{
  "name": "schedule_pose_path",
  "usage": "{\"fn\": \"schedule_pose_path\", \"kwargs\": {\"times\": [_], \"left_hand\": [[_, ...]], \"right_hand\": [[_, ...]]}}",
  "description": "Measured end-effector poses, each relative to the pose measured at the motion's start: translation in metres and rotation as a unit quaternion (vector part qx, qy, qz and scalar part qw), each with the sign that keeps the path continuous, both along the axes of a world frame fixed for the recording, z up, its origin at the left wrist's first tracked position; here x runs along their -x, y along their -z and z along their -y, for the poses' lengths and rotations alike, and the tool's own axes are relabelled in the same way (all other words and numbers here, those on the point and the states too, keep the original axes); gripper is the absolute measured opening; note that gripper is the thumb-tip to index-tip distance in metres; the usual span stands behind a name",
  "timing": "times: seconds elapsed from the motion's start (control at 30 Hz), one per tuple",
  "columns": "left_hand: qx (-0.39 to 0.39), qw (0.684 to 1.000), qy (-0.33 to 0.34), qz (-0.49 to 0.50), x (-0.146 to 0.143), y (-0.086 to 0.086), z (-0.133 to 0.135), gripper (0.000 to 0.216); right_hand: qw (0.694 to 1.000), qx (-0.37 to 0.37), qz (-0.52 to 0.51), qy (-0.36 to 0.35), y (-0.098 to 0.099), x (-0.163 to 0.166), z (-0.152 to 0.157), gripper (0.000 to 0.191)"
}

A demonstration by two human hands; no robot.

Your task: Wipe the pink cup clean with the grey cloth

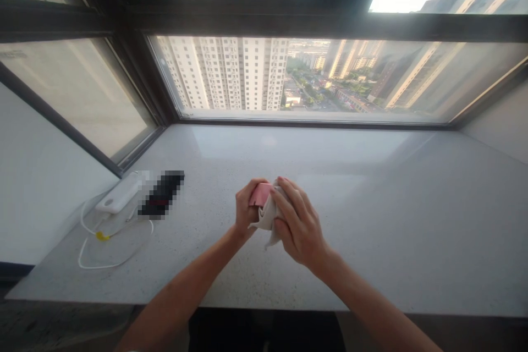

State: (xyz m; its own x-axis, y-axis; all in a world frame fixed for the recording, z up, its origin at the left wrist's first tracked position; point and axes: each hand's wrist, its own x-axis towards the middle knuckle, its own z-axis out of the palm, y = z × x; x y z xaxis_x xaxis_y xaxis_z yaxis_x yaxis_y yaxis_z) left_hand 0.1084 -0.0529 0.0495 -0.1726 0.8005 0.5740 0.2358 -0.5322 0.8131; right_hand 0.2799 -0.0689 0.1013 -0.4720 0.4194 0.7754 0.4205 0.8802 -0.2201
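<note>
Above the middle of the white window sill [371, 220], my left hand [245, 203] is closed around a small pink object [260, 194] with a flat side and a small dark notch at its lower edge. I cannot make out what kind of object it is. My right hand [300, 223] grips a light grey cloth [269, 213] and presses it against the pink object's right side. Folds of the cloth hang below my fingers. The cloth and my right fingers hide much of the pink object.
To the left on the sill lie a white power strip [119, 193], a blurred-out dark object [163, 195] and a looped white cable [101, 267] with a yellow tie [102, 236]. Dark-framed windows [264, 25] rise behind and at the left. The sill's front edge runs near my body.
</note>
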Motion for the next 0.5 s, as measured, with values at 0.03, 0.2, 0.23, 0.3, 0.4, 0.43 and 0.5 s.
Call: {"fn": "schedule_pose_path", "kwargs": {"times": [0.03, 0.2, 0.23, 0.3, 0.4, 0.43, 0.5], "left_hand": [[0.006, 1.000, 0.016, 0.009, 0.000, 0.001, 0.000, 0.028], [0.035, 0.995, 0.089, 0.019, 0.000, 0.009, -0.003, 0.040], [0.039, 0.995, 0.084, 0.026, 0.000, 0.009, -0.003, 0.039], [0.050, 0.995, 0.068, 0.052, -0.002, 0.007, -0.002, 0.030], [0.070, 0.991, 0.075, 0.091, -0.006, 0.006, 0.001, 0.028], [0.076, 0.989, 0.084, 0.100, -0.007, 0.007, 0.001, 0.029], [0.083, 0.986, 0.095, 0.111, -0.007, 0.010, 0.001, 0.027]], "right_hand": [[1.000, 0.005, -0.003, 0.001, -0.001, -0.001, 0.001, 0.061], [0.991, 0.069, 0.091, 0.071, -0.011, 0.009, 0.009, 0.050], [0.992, 0.069, 0.086, 0.067, -0.011, 0.010, 0.010, 0.051], [0.997, 0.049, 0.042, 0.037, -0.007, 0.007, 0.012, 0.056], [0.999, 0.015, -0.027, 0.012, -0.003, 0.001, 0.012, 0.061], [0.999, 0.025, -0.027, 0.016, -0.004, 0.000, 0.012, 0.059], [0.997, 0.072, 0.006, 0.035, -0.008, 0.001, 0.013, 0.050]]}}
